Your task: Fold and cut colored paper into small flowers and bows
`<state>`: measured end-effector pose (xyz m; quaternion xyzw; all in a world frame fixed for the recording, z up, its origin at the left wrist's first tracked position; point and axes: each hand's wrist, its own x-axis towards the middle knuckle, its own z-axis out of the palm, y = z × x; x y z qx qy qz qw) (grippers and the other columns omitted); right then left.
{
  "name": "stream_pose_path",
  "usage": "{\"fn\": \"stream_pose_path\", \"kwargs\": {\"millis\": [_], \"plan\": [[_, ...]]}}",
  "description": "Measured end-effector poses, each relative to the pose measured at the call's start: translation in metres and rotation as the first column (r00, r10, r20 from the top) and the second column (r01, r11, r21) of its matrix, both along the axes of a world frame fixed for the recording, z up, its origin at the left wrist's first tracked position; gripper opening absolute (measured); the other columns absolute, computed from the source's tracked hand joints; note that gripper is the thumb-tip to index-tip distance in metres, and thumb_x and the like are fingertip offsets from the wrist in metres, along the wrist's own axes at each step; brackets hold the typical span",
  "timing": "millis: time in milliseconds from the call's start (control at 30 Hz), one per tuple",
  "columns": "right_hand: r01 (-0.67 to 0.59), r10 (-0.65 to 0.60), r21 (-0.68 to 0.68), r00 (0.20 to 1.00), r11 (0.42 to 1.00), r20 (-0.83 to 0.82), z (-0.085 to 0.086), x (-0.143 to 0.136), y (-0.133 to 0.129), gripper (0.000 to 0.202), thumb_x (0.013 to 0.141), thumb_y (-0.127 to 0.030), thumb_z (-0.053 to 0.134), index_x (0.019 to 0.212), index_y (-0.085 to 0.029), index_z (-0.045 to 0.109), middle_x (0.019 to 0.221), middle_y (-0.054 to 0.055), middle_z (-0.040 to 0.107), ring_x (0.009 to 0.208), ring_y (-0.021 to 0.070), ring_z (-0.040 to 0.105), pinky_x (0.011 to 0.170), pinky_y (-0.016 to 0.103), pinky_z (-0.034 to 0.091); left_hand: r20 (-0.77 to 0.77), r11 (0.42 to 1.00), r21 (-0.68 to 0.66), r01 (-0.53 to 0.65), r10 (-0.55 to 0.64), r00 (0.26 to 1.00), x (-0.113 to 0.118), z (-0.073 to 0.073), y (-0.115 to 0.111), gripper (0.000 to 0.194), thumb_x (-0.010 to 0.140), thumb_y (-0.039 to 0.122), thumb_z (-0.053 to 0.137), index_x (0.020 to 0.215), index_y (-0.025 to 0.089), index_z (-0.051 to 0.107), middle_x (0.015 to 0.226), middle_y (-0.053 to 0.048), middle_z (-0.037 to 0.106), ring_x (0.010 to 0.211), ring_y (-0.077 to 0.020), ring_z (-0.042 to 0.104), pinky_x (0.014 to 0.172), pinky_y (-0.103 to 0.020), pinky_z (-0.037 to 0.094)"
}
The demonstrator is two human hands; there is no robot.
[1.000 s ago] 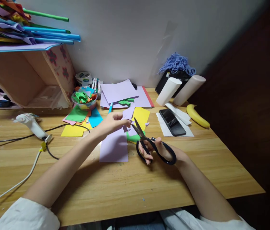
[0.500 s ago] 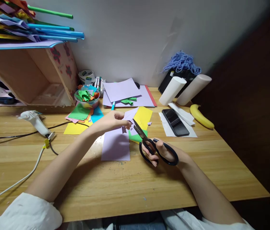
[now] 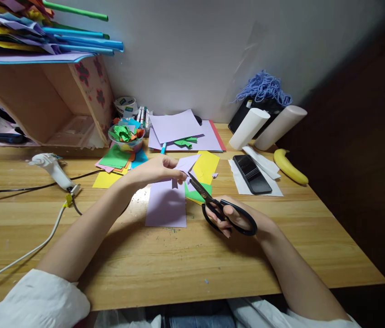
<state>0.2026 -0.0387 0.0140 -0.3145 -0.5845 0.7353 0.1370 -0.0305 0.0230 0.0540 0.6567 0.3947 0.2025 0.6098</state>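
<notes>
My left hand (image 3: 165, 171) pinches a small folded purple paper (image 3: 175, 183) over the middle of the table. Black-handled scissors (image 3: 209, 198) are in my right hand (image 3: 226, 216), with the blade tips close to my left fingertips. The blades look nearly closed. Under my left hand lies a flat purple sheet (image 3: 166, 207). Beside it are a yellow sheet (image 3: 206, 167), a green piece (image 3: 199, 192) and small purple scraps (image 3: 215, 175).
A bowl of paper scraps (image 3: 126, 136) and colored sheets (image 3: 114, 157) are at back left, near a wooden box (image 3: 93, 100). A white glue gun (image 3: 52, 171) lies left. Toward the right are a phone (image 3: 252, 174), banana (image 3: 290, 167) and white rolls (image 3: 249, 128).
My right hand and the scissors have shifted slightly right. My left hand keeps its pinch on the paper. The whole view has moved a little.
</notes>
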Motion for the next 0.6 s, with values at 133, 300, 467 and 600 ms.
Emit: {"fn": "stream_pose_path", "kwargs": {"millis": [133, 300, 467, 600], "plan": [[0.006, -0.006, 0.036, 1.000, 0.999, 0.027, 0.0002, 0.0014, 0.0000, 0.065, 0.055, -0.080, 0.047, 0.064, -0.016, 0.044, 0.042, -0.008, 0.035, 0.032, 0.0056, 0.034, 0.032, 0.020, 0.035, -0.037, 0.999, 0.030, 0.017, -0.016, 0.999, -0.0017, 0.0031, 0.0001, 0.013, 0.067, 0.026, 0.062, 0.064, 0.013, 0.064, 0.062, -0.002, 0.063, 0.060, -0.0124, 0.059, 0.059, -0.024, 0.045], [-0.013, 0.013, 0.005, 1.000, 1.000, -0.011, -0.0041, 0.0036, -0.0001, 0.065, 0.057, -0.079, 0.047, 0.065, -0.015, 0.045, 0.045, -0.007, 0.037, 0.033, 0.0049, 0.034, 0.033, 0.019, 0.035, -0.057, 0.997, 0.054, 0.060, -0.057, 0.997, -0.0038, 0.0057, -0.0005, 0.012, 0.068, 0.025, 0.061, 0.066, 0.014, 0.064, 0.064, -0.002, 0.063, 0.060, -0.0123, 0.059, 0.059, -0.024, 0.045], [-0.034, 0.034, -0.020, 0.999, 0.999, -0.030, -0.0030, 0.0029, -0.0006, 0.064, 0.057, -0.079, 0.047, 0.065, -0.015, 0.046, 0.044, -0.008, 0.036, 0.032, 0.0048, 0.033, 0.032, 0.020, 0.037, -0.095, 0.994, 0.077, 0.072, -0.065, 0.993, -0.0062, 0.0069, -0.0016, 0.016, 0.068, 0.029, 0.062, 0.068, 0.013, 0.065, 0.066, -0.002, 0.063, 0.062, -0.0129, 0.059, 0.059, -0.024, 0.044], [0.003, -0.003, -0.012, 1.000, 1.000, 0.000, -0.0016, 0.0003, -0.0001, 0.061, 0.057, -0.076, 0.052, 0.061, -0.015, 0.046, 0.042, -0.007, 0.038, 0.031, 0.0055, 0.034, 0.030, 0.021, 0.035, -0.075, 0.995, 0.069, 0.072, -0.067, 0.995, -0.0065, 0.0069, -0.0009, 0.016, 0.068, 0.028, 0.062, 0.070, 0.013, 0.065, 0.067, -0.003, 0.063, 0.063, -0.0130, 0.059, 0.060, -0.024, 0.045]]}}
